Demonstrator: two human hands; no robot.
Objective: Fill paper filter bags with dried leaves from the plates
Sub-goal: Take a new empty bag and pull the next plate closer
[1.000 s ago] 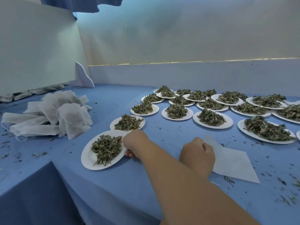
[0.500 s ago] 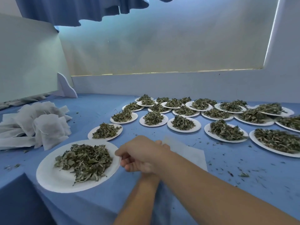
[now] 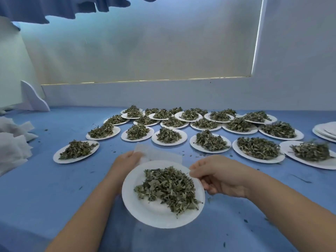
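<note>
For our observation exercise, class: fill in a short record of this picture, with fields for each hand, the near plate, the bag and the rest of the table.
Left hand: pinches a paper filter bag behind the near plate
Right hand: grips the near plate at its right rim
Near plate: carries a heap of dried leaves
Bag: flat, no leaves visible in it
Table: blue cover, many more plates of leaves, scattered crumbs
Left edge: pile of filter bags
Far right: stack of empty plates
</note>
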